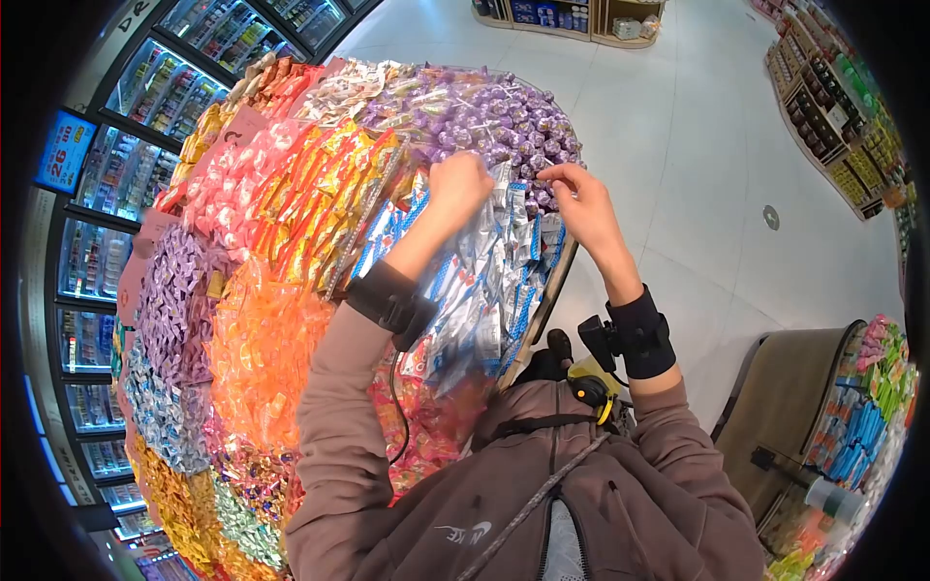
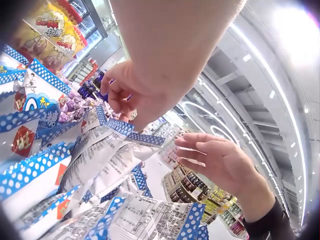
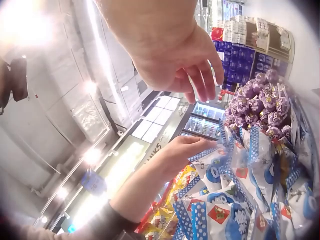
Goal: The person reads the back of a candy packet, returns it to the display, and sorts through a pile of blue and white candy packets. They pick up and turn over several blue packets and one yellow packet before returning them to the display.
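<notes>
Blue-and-white snack packets (image 1: 489, 290) with dotted edges lie in a thick heap along the display's near right side. At the heap's far end is my left hand (image 1: 459, 189), its fingers bent in at the dotted top edge of a packet (image 3: 207, 162); in the left wrist view (image 2: 137, 95) the packets partly cover the fingertips. My right hand (image 1: 586, 208) hovers by the right rim with its fingers loosely curved and nothing in them, also seen in the right wrist view (image 3: 180, 65). Purple-wrapped lollipops (image 1: 528, 121) are piled just beyond both hands.
Yellow-and-red packets (image 1: 325, 194) and orange-wrapped sweets (image 1: 262, 349) fill the display to the left. Lit drink fridges (image 1: 102, 257) line the left wall. White floor (image 1: 688, 194) stretches away on the right, with shelves (image 1: 833, 107) along its far side and another sweets stand (image 1: 794, 387) at lower right.
</notes>
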The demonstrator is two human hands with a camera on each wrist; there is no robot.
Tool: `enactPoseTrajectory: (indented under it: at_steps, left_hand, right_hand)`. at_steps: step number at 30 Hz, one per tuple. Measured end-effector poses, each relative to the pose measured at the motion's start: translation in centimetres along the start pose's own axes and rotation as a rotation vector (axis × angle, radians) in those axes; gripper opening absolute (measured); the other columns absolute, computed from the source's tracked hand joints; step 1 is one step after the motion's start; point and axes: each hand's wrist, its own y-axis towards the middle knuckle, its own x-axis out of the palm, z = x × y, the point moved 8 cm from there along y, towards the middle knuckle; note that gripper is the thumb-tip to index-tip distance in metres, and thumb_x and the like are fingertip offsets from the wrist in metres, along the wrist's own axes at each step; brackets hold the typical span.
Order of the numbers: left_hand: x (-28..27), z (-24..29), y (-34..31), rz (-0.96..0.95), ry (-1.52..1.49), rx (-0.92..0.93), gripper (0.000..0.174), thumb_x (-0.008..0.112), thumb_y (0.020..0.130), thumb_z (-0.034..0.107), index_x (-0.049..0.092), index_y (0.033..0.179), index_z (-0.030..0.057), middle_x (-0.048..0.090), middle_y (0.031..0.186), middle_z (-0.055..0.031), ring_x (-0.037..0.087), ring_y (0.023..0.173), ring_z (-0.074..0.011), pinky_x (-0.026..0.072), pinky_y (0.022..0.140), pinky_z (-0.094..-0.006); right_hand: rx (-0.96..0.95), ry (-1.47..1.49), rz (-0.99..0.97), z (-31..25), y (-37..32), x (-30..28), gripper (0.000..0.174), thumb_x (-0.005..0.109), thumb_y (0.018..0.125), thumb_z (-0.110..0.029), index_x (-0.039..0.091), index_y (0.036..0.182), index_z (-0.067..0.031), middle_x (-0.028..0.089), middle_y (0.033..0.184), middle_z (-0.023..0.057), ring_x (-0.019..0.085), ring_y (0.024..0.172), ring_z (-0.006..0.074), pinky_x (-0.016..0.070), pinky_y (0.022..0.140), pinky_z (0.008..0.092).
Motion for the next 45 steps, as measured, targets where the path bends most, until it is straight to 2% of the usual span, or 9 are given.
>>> enactPoseTrajectory:
  at_steps: [3,4,11,16,19,20,23,36,45]
  left_hand:
    - [-0.8,-1.3,-0.9,-0.048,-0.124,-0.156,0.019,0.058,0.068,0.021,0.061,0.071,0.0022,0.06,0.082,-0.0165,0.058,0.08,-0.0336,0.0419,0.074,-0.0451]
    - [-1.3,-1.8,-1.0,0.053,-0.106,-0.106,0.017,0.058,0.069,0.018,0.058,0.069,0.0014,0.059,0.064,-0.012,0.059,0.06,-0.0263,0.0437,0.057,-0.0369]
    - [-5.7,-4.9,-1.9,0.178,-0.546,-0.215,0.011,0.055,0.08,0.011,0.055,0.078,0.0004,0.059,0.066,-0.0044,0.056,0.063,-0.0084,0.0448,0.058,-0.0245]
    - [-8.5,-4.2,-3.8,0.202,-1.021,-0.261,0.009,0.05,0.089,0.013,0.05,0.087,0.004,0.058,0.073,-0.0039,0.056,0.062,-0.0087,0.0481,0.06,-0.021]
    - [-9.0,-3.9,-5.2,0.182,-1.197,-0.318,0.01,0.051,0.089,0.014,0.049,0.088,0.0039,0.058,0.073,-0.0043,0.058,0.064,-0.0094,0.0502,0.062,-0.0226]
    - [-9.2,-3.4,-5.8,0.163,-1.225,-0.31,0.012,0.051,0.089,0.015,0.049,0.09,0.0036,0.058,0.073,-0.0043,0.059,0.064,-0.0096,0.051,0.062,-0.0227]
    - [-9.6,-3.3,-7.0,0.189,-1.212,-0.317,0.013,0.052,0.089,0.016,0.05,0.092,0.0037,0.058,0.072,-0.0036,0.059,0.064,-0.0093,0.0509,0.06,-0.0223]
    - [-9.1,-7.2,-9.6,0.26,-1.19,-0.42,0.018,0.056,0.087,0.018,0.052,0.095,0.0019,0.058,0.07,-0.0018,0.056,0.063,-0.0072,0.0486,0.059,-0.0209]
    - [-7.9,-7.9,-12.6,0.221,-1.288,-0.481,0.017,0.053,0.089,0.02,0.051,0.096,0.0044,0.059,0.08,-0.0022,0.059,0.067,-0.0071,0.0493,0.058,-0.0178]
  right_hand:
    - [-0.003,0.006,-0.018,-0.3,0.1,0.5,0.019,0.048,0.079,-0.004,0.061,0.092,-0.002,0.061,0.086,0.0119,0.059,0.077,0.0226,0.0446,0.069,0.0312]
    - [0.002,0.008,-0.029,-0.5,0.1,0.7,0.019,0.048,0.079,-0.004,0.061,0.093,-0.0022,0.061,0.086,0.0119,0.059,0.076,0.0225,0.0446,0.069,0.0313]
    - [0.004,0.022,-0.061,-0.8,1.0,2.5,0.02,0.048,0.082,-0.009,0.06,0.097,-0.003,0.062,0.089,0.0127,0.06,0.08,0.0219,0.0452,0.073,0.0308]
    - [-0.009,0.139,-0.043,-2.0,3.1,4.0,0.023,0.049,0.087,-0.012,0.058,0.107,-0.0038,0.061,0.097,0.0038,0.056,0.087,0.0111,0.0438,0.077,0.0251]
    - [-0.019,0.304,-0.134,-3.2,3.0,5.2,0.026,0.05,0.089,-0.016,0.056,0.11,-0.0031,0.061,0.101,0.0028,0.056,0.089,0.0116,0.0443,0.079,0.0262]
    - [0.029,0.322,-0.164,-3.3,2.8,5.7,0.028,0.052,0.087,-0.02,0.057,0.106,-0.0003,0.061,0.097,0.0077,0.058,0.086,0.014,0.0478,0.074,0.0287]
    - [0.21,0.552,-0.243,-3.1,1.5,7.6,0.028,0.052,0.089,-0.023,0.059,0.105,-0.0018,0.061,0.093,0.005,0.058,0.083,0.0118,0.0508,0.069,0.027]
    - [0.115,0.335,-0.381,-5.6,-0.1,9.8,0.027,0.059,0.084,-0.023,0.062,0.096,0.0008,0.063,0.078,0.0026,0.056,0.069,0.0065,0.0461,0.059,0.0219]
    - [0.264,0.442,-0.45,-4.3,-2.3,12.1,0.025,0.06,0.084,-0.022,0.061,0.097,-0.0006,0.058,0.073,-0.0017,0.052,0.062,0.0043,0.0483,0.055,0.0224]
